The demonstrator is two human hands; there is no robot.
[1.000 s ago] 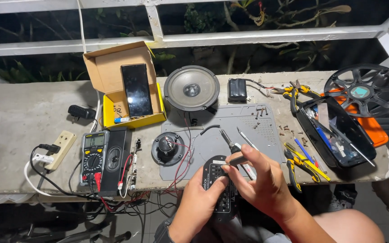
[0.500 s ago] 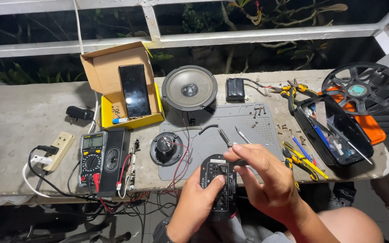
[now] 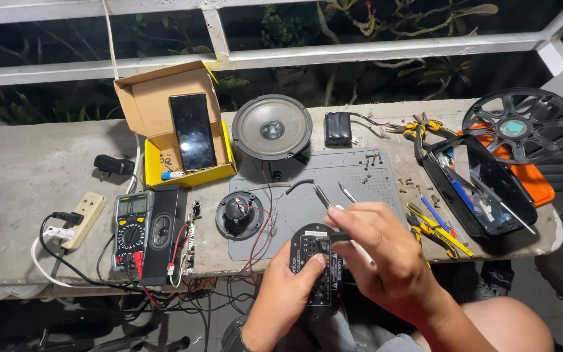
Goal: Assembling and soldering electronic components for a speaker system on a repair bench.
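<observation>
My left hand (image 3: 283,301) grips a small black circuit board module (image 3: 312,268) from below, at the near edge of the concrete ledge. My right hand (image 3: 380,257) is over its right side, fingers pinched on a slim tool (image 3: 331,237) whose tip rests on the board's top. Red and black wires (image 3: 259,242) run from the board area toward a small round black speaker (image 3: 238,214) on the grey work mat (image 3: 353,179). A soldering iron (image 3: 313,189) and tweezers (image 3: 346,192) lie on the mat just beyond my hands.
A large speaker (image 3: 272,128), a battery pack (image 3: 338,128), an open yellow box with a phone (image 3: 190,130), a multimeter (image 3: 131,225), a power strip (image 3: 85,212), pliers (image 3: 438,231), a black tool case (image 3: 480,186), loose screws (image 3: 373,158) and a speaker frame (image 3: 519,125) crowd the ledge. A white railing (image 3: 294,52) stands behind.
Both hands and the board have shifted slightly toward me and lower in view. My right hand's fingers have closed tighter on the tool at the board's top edge.
</observation>
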